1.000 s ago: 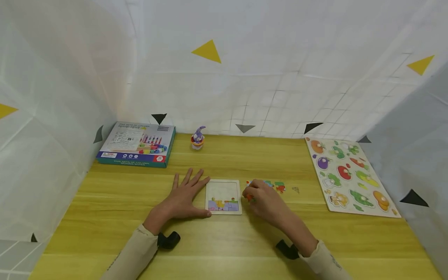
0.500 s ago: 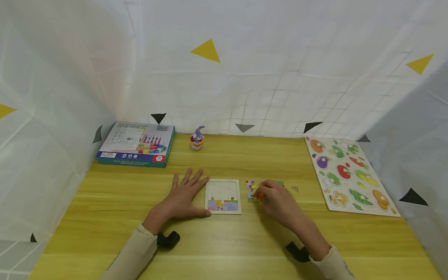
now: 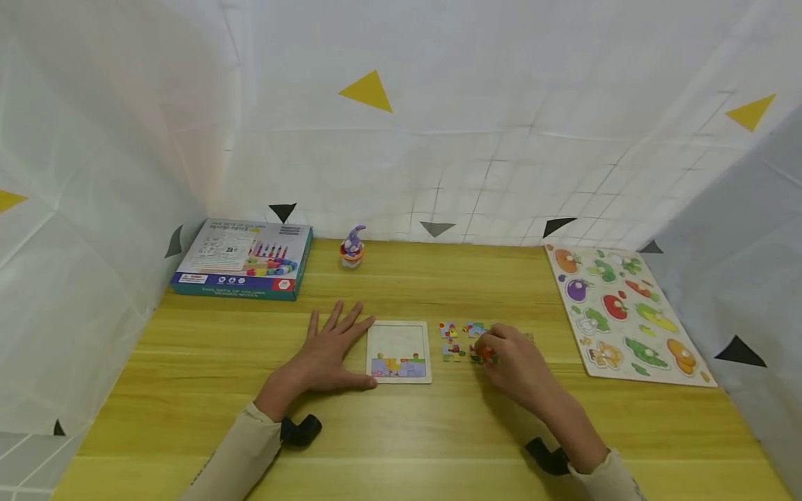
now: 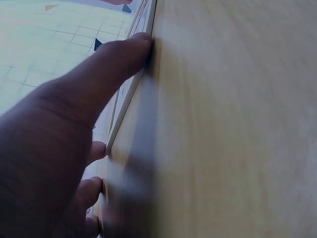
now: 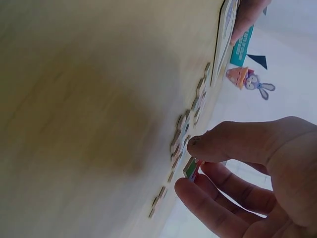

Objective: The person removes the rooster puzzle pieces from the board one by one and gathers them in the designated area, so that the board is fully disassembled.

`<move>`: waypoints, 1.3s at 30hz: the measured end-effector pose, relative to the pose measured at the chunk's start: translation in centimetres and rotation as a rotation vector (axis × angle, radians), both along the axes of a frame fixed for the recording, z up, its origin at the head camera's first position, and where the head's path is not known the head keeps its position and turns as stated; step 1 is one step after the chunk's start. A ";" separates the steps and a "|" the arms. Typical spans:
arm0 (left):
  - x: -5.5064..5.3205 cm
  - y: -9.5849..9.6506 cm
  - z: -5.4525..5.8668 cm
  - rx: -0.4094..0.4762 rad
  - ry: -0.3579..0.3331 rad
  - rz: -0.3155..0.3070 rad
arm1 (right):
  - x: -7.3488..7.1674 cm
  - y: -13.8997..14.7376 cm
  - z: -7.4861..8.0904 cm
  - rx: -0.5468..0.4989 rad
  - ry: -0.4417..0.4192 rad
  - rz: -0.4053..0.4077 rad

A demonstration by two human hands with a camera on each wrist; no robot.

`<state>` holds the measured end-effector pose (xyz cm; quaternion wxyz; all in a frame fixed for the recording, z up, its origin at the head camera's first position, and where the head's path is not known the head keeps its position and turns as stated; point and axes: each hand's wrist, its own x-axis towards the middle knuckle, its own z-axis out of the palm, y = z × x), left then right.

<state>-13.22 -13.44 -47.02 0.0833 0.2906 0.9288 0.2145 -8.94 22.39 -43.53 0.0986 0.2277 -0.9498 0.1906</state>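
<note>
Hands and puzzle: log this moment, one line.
left hand: touches puzzle frame; right hand: pinches puzzle piece; puzzle frame: partly filled; loose pieces: right of puzzle frame

This looks like a makeshift booth, closer to a small lab or filming corner than a lived-in room: pale, creased sheeting [image 3: 476, 76] rises behind and on both sides of a wood-grain desk [image 3: 401, 438], marked with faint grid lines and scattered yellow triangles [image 3: 368, 91] and dark triangles [image 3: 283, 211]. The goods on the desk are children's playthings, namely a boxed bead set [image 3: 241, 259], a rabbit figure [image 3: 352, 246], a vegetable board [image 3: 626, 313], a jigsaw tray [image 3: 397, 341] and jigsaw pieces [image 3: 448, 331]; what lies beyond the sheeting cannot be told.
</note>
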 end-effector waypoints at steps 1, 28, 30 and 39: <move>0.0 0.0 0.0 -0.001 -0.002 0.000 | 0.0 0.1 0.0 0.002 -0.002 -0.004; 0.0 0.1 0.0 -0.002 0.001 0.008 | 0.0 2.8 -0.5 0.037 -0.049 -0.078; 0.0 0.1 -0.1 -0.003 0.002 0.009 | 0.0 2.9 -0.6 0.035 -0.054 -0.079; 0.1 0.1 0.0 0.003 -0.002 0.007 | 0.0 2.9 -0.7 0.031 -0.047 -0.080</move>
